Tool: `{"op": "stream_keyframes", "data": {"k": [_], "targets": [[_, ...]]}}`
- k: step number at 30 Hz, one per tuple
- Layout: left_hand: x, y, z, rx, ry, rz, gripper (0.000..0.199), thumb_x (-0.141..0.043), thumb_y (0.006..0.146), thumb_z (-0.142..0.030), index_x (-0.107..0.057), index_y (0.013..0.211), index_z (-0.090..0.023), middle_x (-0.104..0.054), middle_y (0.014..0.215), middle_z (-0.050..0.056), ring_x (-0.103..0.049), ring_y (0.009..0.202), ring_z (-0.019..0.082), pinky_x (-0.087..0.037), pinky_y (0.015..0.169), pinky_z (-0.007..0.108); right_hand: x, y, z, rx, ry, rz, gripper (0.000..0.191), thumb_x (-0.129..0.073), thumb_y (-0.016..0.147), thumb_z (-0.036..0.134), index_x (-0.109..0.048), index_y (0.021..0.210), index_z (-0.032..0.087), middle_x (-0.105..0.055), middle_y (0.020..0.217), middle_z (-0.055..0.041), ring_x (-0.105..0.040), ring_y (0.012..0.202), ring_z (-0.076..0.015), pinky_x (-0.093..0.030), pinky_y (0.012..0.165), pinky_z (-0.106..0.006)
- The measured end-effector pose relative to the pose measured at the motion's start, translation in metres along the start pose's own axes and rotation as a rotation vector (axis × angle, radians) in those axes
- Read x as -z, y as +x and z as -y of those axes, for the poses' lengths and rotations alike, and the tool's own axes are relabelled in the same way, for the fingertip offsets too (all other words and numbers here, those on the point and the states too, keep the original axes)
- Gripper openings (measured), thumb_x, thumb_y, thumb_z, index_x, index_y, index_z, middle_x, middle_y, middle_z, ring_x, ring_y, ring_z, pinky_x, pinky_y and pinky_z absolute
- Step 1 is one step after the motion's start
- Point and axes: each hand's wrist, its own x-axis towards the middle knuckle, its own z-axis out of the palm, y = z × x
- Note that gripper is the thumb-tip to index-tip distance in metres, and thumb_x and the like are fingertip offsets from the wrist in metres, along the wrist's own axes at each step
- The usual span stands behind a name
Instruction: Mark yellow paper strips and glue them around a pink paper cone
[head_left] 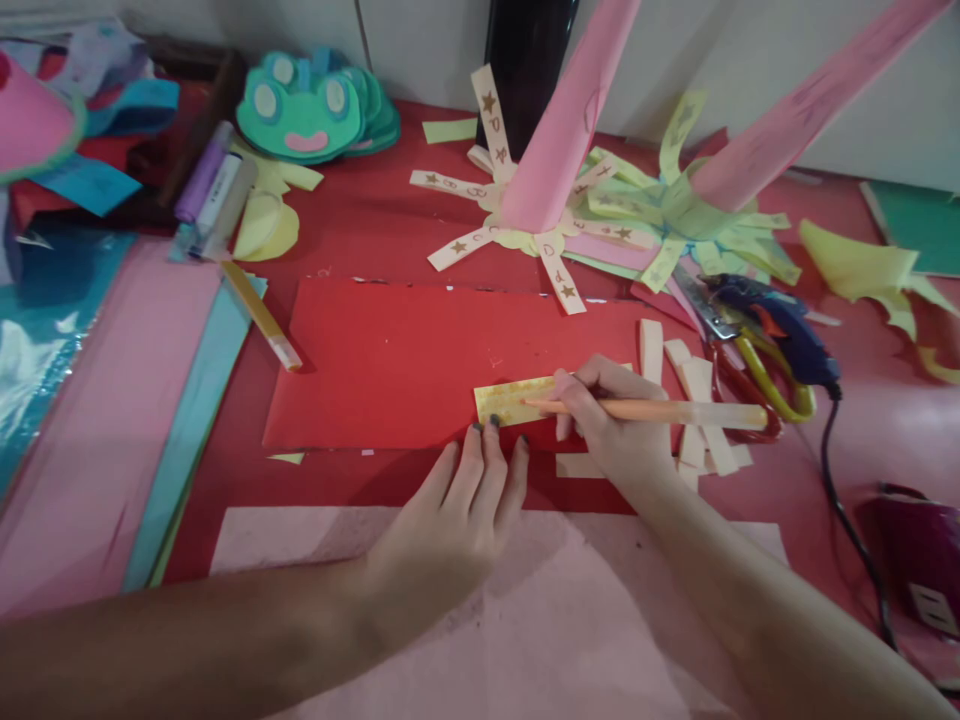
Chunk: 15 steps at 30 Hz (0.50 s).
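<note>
An orange marker [675,410] is gripped in my right hand [622,440], its tip resting on a short yellow paper strip [504,404] with orange-gold marks. The cap sits on the marker's back end. My left hand [461,500] lies flat with fingers apart, fingertips at the strip's lower edge. Under the strip is a bright red paper sheet [375,370]. My right hand hides part of the strip. Several cream paper strips [701,400] lie beside my right hand, and another cream strip [576,465] lies just below it.
Two pink paper cones [555,150] [810,110] with lettered strips stand behind. Scissors [750,360] and a corded glue gun [780,320] lie right. Green frog cutouts [307,110], a yellow marker [259,315] and coloured sheets [112,400] are left. Pale paper [540,620] lies in front.
</note>
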Motion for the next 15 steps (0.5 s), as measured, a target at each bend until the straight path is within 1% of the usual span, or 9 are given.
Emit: {"op": "stream_keyframes", "data": {"k": [2, 5, 9, 15], "targets": [[-0.0002, 0.0002, 0.0004, 0.001, 0.005, 0.002, 0.038, -0.031, 0.084, -0.006, -0.054, 0.114, -0.003, -0.066, 0.105, 0.017, -0.065, 0.094, 0.024, -0.055, 0.077, 0.032, 0.0003, -0.0004, 0.0008, 0.017, 0.007, -0.006, 0.032, -0.054, 0.082, 0.029, -0.046, 0.052, 0.019, -0.053, 0.04, 0.0053, -0.053, 0.041, -0.0066, -0.042, 0.044, -0.018], [0.0005, -0.0002, 0.0005, -0.007, 0.01, 0.023, 0.038, -0.032, 0.084, -0.006, -0.054, 0.114, -0.003, -0.066, 0.105, 0.017, -0.065, 0.095, 0.024, -0.055, 0.078, 0.032, 0.0004, -0.0004, 0.0017, 0.031, 0.028, -0.024, 0.033, -0.053, 0.082, 0.029, -0.045, 0.051, 0.02, -0.052, 0.039, 0.0049, -0.058, 0.048, -0.0091, -0.046, 0.049, -0.019], [0.0016, -0.001, -0.0003, -0.011, 0.006, 0.021, 0.038, -0.032, 0.084, -0.006, -0.054, 0.115, -0.002, -0.066, 0.106, 0.017, -0.065, 0.095, 0.025, -0.055, 0.078, 0.033, 0.0002, -0.0002, 0.0014, 0.036, -0.006, -0.028, 0.034, -0.054, 0.081, 0.027, -0.045, 0.049, 0.019, -0.051, 0.039, 0.004, -0.061, 0.05, -0.0104, -0.044, 0.047, -0.019], [0.0015, -0.001, 0.0, -0.011, 0.009, 0.029, 0.038, -0.032, 0.084, -0.007, -0.053, 0.116, -0.002, -0.066, 0.106, 0.017, -0.064, 0.096, 0.024, -0.054, 0.079, 0.032, -0.0003, -0.0004, 0.0025, 0.03, 0.011, -0.047, 0.033, -0.053, 0.082, 0.029, -0.046, 0.051, 0.02, -0.051, 0.039, 0.0043, -0.061, 0.05, -0.0117, -0.047, 0.048, -0.021]]}}
